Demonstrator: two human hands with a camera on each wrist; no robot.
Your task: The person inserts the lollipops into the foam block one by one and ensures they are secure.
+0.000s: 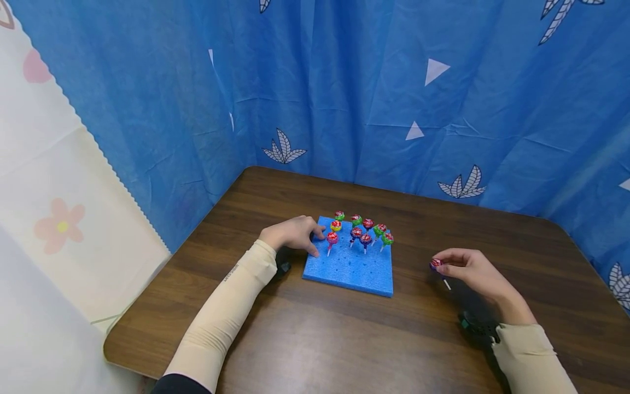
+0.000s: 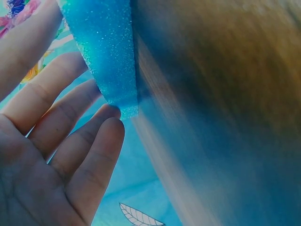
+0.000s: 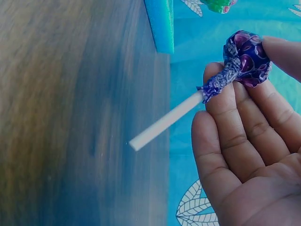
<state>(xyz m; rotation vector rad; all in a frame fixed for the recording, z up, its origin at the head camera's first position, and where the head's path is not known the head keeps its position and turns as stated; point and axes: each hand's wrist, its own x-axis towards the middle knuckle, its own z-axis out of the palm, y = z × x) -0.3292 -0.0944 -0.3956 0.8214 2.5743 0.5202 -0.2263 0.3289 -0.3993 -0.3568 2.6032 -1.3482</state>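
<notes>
A blue foam board [image 1: 351, 269] lies on the table, with several wrapped lollipops [image 1: 365, 239] standing in it on their sticks. My left hand [image 1: 294, 233] rests at the board's left edge, thumb and fingers spread, close to a pink lollipop [image 1: 332, 238]. In the left wrist view the fingers [image 2: 106, 141] lie against the side of the foam [image 2: 110, 56]. Off to the right of the board, my right hand [image 1: 470, 272] pinches a purple-wrapped lollipop [image 3: 247, 59] by its candy head. Its white stick [image 3: 167, 120] points down, free of the fingers.
The brown wooden table [image 1: 315, 339] has small holes in the foam board on top of it. A blue curtain [image 1: 344, 93] with leaf prints hangs behind the table, and a pale flowered curtain [image 1: 64, 164] hangs at the left.
</notes>
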